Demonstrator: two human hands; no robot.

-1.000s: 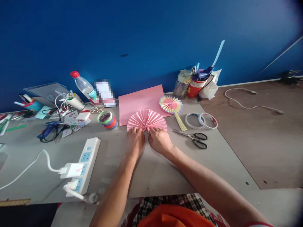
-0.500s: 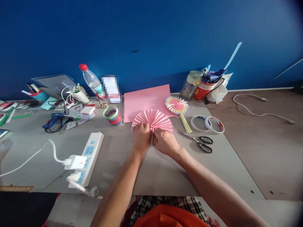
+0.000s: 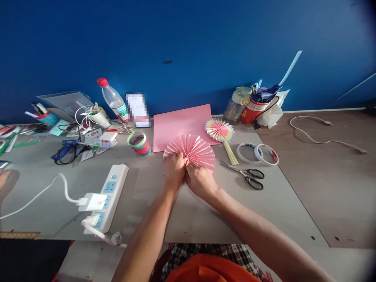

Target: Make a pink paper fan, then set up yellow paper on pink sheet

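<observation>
A pleated pink paper fan (image 3: 192, 145) is spread into a rounded shape on the grey table in front of me. My left hand (image 3: 175, 166) is closed on its left lower part, close to the centre where the folds meet. Pressed beside it, my right hand (image 3: 199, 178) grips the fan's lower right near the same centre; both hands hide the bottom of the fan. Behind it lies a sheet of pink paper (image 3: 179, 123). A smaller finished fan (image 3: 219, 130) in pink, yellow and lilac, with a yellow folded handle, rests at the right.
Scissors (image 3: 248, 175) and two tape rolls (image 3: 266, 155) lie right. A power strip (image 3: 113, 196) with plugged chargers sits left, past it a glue gun (image 3: 66, 150). Along the wall stand a bottle (image 3: 113, 100), a phone (image 3: 138, 109), a jar (image 3: 237, 105) and cups. Another person's hand (image 3: 4, 178) shows far left.
My right hand has shifted slightly left and down along the fan, baring more of its right side. Another person's hand has come into view at the left edge.
</observation>
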